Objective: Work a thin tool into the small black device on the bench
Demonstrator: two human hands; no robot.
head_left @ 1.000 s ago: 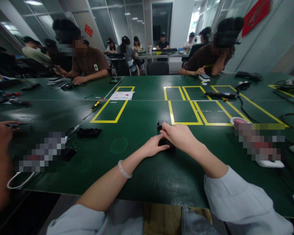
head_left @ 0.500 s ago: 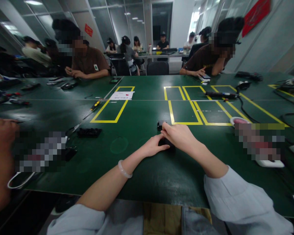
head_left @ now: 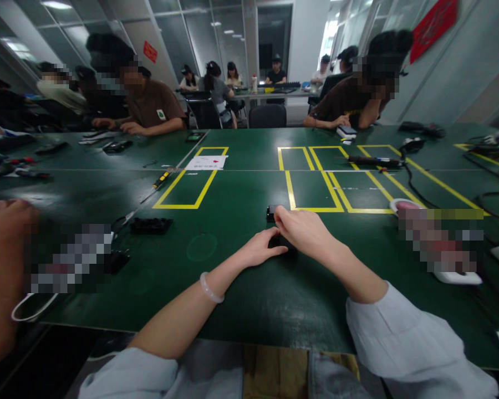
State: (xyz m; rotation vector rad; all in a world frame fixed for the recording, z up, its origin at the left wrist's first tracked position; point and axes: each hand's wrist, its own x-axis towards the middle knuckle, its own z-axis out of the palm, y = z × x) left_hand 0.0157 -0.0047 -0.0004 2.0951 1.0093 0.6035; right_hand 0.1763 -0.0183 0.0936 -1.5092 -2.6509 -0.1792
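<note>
My left hand (head_left: 263,247) rests low over the green table (head_left: 241,310), its thumb and fingers around a dark object (head_left: 281,240) that is mostly hidden. Above that object, my right hand (head_left: 303,228) is closed, its fingers pinched together; what they hold is too small or covered to make out. Just beyond my right fingertips sits a small black block (head_left: 271,213). The two hands touch or nearly touch at the fingertips. A pale bracelet (head_left: 211,288) circles my left wrist.
A black part (head_left: 151,224) and a screwdriver (head_left: 161,179) lie to the left, near a blurred power strip (head_left: 77,257). Another person's arm (head_left: 4,277) reaches in at the left edge. A white-ended object (head_left: 457,276) and cables lie right. People sit opposite.
My hands have barely moved. At the left edge, the other person's hand has shifted slightly to the right, and the person opposite on the left has moved their hands apart.
</note>
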